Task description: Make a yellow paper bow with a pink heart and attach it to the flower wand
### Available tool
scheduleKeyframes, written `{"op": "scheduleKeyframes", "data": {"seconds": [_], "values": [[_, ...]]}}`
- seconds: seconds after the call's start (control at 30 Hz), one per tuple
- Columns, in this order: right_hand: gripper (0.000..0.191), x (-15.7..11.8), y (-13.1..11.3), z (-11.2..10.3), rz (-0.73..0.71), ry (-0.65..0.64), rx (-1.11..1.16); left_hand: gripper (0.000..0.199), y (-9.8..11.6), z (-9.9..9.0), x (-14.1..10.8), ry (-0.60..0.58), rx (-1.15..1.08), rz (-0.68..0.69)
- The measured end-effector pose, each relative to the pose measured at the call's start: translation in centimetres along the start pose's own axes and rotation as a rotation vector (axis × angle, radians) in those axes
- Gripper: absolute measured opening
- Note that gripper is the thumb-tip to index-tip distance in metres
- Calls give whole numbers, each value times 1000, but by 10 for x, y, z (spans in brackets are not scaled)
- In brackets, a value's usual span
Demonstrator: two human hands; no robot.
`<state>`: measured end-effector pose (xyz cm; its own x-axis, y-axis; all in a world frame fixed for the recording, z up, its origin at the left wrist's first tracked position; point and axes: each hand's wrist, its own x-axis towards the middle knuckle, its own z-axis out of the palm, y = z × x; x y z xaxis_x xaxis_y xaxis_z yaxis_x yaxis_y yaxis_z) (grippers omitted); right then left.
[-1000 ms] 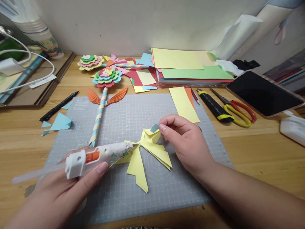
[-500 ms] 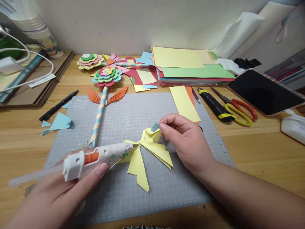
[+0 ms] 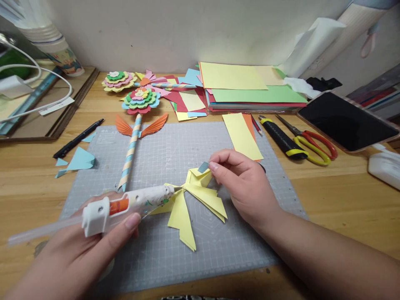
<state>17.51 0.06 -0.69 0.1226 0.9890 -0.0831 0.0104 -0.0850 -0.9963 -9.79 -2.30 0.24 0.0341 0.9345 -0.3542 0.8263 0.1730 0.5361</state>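
Note:
My left hand (image 3: 93, 250) is wrapped round a white glue gun (image 3: 140, 202) with an orange part and a clear glue stick at its back. The metal tip of the gun meets the middle of a yellow folded-paper bow (image 3: 203, 193), which lies on the grey cutting mat (image 3: 218, 246). Between thumb and forefinger, my right hand (image 3: 240, 179) pinches a small blue-grey paper piece (image 3: 203, 167) just above the bow's upper right loop. Part of the bow's left side is hidden behind the gun.
A layered paper flower (image 3: 140, 100) on a striped stem with orange leaves lies behind the gun. To the right are a cutter (image 3: 283, 137), scissors (image 3: 315, 146) and a phone (image 3: 350, 121). A black pen (image 3: 78, 137) and blue scraps (image 3: 80, 159) lie left.

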Motion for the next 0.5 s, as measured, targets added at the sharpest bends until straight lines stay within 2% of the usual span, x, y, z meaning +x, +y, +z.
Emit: {"op": "scheduleKeyframes", "data": {"seconds": [0.1, 0.33, 0.5], "values": [[7, -1, 1, -1, -38, -12, -41, 46, 3, -2, 1, -41, -2, 9], [9, -11, 0, 0, -233, -174, -344, 45, 10, -4, 1, -31, 29, 95], [11, -12, -5, 0, -331, -224, -493, 42, 14, -3, 0, 4, 83, 166]]}}
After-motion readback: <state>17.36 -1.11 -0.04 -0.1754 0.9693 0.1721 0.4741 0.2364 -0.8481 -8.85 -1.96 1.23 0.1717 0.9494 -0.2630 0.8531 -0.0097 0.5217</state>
